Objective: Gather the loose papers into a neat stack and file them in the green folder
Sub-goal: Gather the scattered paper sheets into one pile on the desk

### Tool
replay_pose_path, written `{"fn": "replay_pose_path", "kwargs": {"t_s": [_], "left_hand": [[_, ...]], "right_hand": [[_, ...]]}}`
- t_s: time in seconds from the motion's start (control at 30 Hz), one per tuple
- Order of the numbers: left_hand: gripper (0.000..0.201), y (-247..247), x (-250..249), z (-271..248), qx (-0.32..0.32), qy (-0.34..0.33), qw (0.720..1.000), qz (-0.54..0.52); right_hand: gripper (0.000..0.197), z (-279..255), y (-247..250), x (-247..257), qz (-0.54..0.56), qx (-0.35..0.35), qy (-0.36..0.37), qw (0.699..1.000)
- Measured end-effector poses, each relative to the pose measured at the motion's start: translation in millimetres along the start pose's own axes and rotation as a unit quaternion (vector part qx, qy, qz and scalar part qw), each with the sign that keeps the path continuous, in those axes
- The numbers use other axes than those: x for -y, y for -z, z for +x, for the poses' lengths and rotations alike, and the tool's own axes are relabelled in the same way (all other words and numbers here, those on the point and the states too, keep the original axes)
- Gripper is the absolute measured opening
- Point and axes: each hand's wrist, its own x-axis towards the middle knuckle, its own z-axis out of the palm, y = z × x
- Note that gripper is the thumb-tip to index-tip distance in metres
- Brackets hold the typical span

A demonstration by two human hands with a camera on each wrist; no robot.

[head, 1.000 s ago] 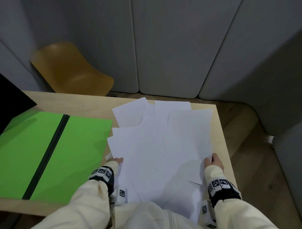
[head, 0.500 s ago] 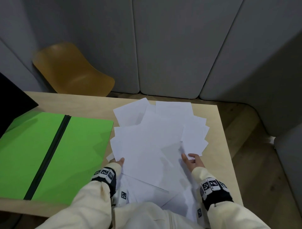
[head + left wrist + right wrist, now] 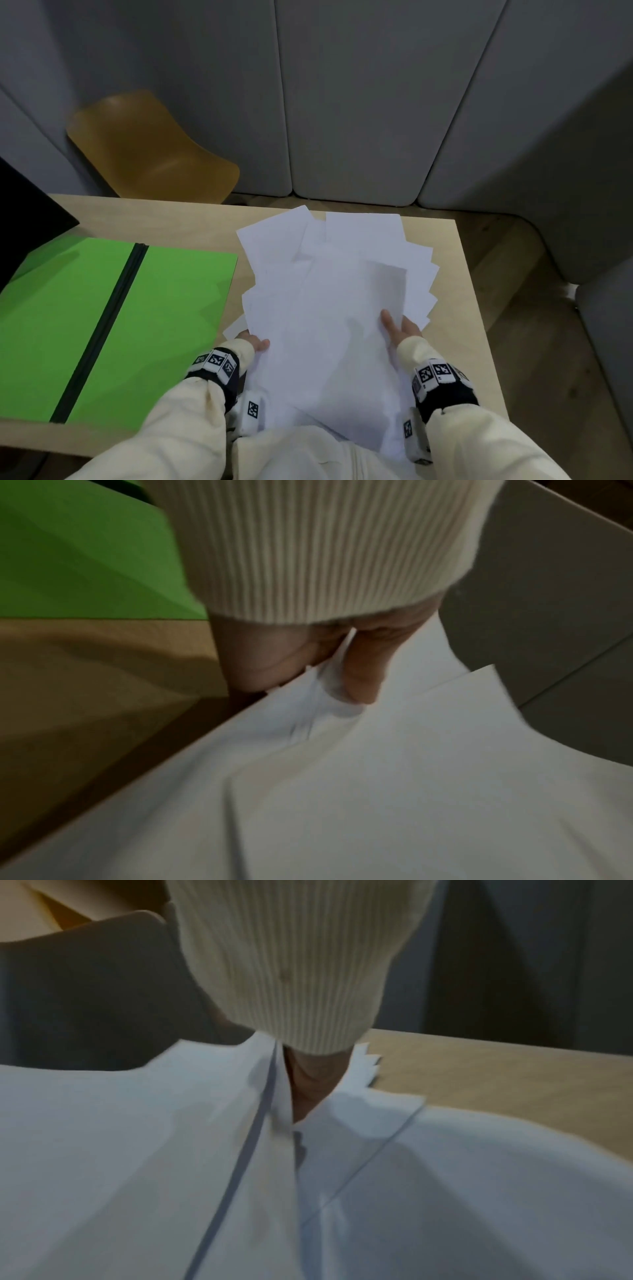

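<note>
Papers: loose white paper sheets (image 3: 329,308) fanned unevenly on the pale wooden counter (image 3: 191,219), long axis running from the person toward the far edge, near ends overhanging the near edge.
Folder: flat green card folder with a dark spine (image 3: 113,322), lying open left of the sheets, spine running near-to-far, tilted slightly.
Left hand (image 3: 301,656): pinching the sheets' left edge, thumb on top.
Right hand (image 3: 399,327): fingers spread, slipped among the sheets' right edge.

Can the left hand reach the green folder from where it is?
Probably yes. The folder lies open just beside the left hand, with nothing between them. But that hand is pinching the papers, so it is busy.
</note>
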Motion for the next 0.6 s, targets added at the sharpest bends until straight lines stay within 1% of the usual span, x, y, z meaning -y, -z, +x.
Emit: {"fn": "replay_pose_path", "kwargs": {"t_s": [0.03, 0.1, 0.13, 0.17, 0.23, 0.27, 0.3, 0.33, 0.37, 0.4, 0.47, 0.53, 0.57, 0.6], "left_hand": [[0.057, 0.3, -1.3, 1.9, 0.033, 0.019, 0.998, -0.042], [0.05, 1.6, -0.2, 2.2, 0.115, 0.007, 0.987, -0.111], [0.052, 3.1, 4.3, 3.7, 0.118, 0.013, 0.98, -0.158], [0.065, 1.7, 8.0, 11.8, 0.11, 0.02, 0.977, -0.181], [0.114, -5.1, 19.2, 29.6, 0.117, 0.039, 0.973, -0.193], [0.125, -9.8, 24.6, 39.7, 0.108, 0.044, 0.978, -0.172], [0.122, -12.6, 26.8, 45.1, 0.098, 0.046, 0.982, -0.156], [0.115, -11.8, 25.0, 43.9, 0.097, 0.057, 0.982, -0.15], [0.109, -10.4, 20.4, 34.8, 0.087, 0.062, 0.983, -0.147], [0.099, -7.9, 14.1, 22.8, 0.075, 0.053, 0.99, -0.111], [0.078, -7.6, 6.7, 11.8, 0.04, 0.062, 0.997, -0.033], [0.066, -2.1, 1.8, 6.6, -0.012, 0.044, 0.999, 0.004], [0.063, -0.3, 1.5, 8.1, -0.021, 0.032, 0.999, 0.014], [0.062, -1.6, 1.6, 9.6, -0.01, 0.02, 1.0, 0.017]], "right_hand": [[0.045, -0.5, -5.7, -1.8, -0.033, 0.014, 0.014, 0.999], [0.043, -1.1, -10.9, -7.2, -0.095, 0.024, 0.018, 0.995], [0.044, -1.9, -11.0, -7.7, -0.115, 0.037, 0.018, 0.992], [0.044, -2.9, -10.5, -6.4, -0.131, 0.056, 0.022, 0.99], [0.042, -2.7, -13.3, -1.4, -0.146, 0.076, 0.034, 0.986], [0.04, -4.7, -18.2, 1.9, -0.147, 0.071, 0.041, 0.986], [0.039, -7.8, -25.4, 3.8, -0.146, 0.061, 0.045, 0.986], [0.04, -10.7, -33.9, 4.3, -0.143, 0.052, 0.04, 0.987], [0.043, -13.8, -43.0, 3.7, -0.149, 0.05, 0.036, 0.987], [0.047, -15.4, -50.3, 2.7, -0.163, 0.056, 0.027, 0.985], [0.049, -15.1, -53.6, 0.5, -0.226, 0.054, 0.014, 0.972], [0.046, -8.4, -39.0, -0.8, -0.281, -0.011, -0.006, 0.96], [0.043, -6.2, -27.6, -1.7, -0.293, -0.053, -0.022, 0.954], [0.041, -3.5, -15.7, -6.5, -0.293, -0.09, -0.041, 0.951]]}}
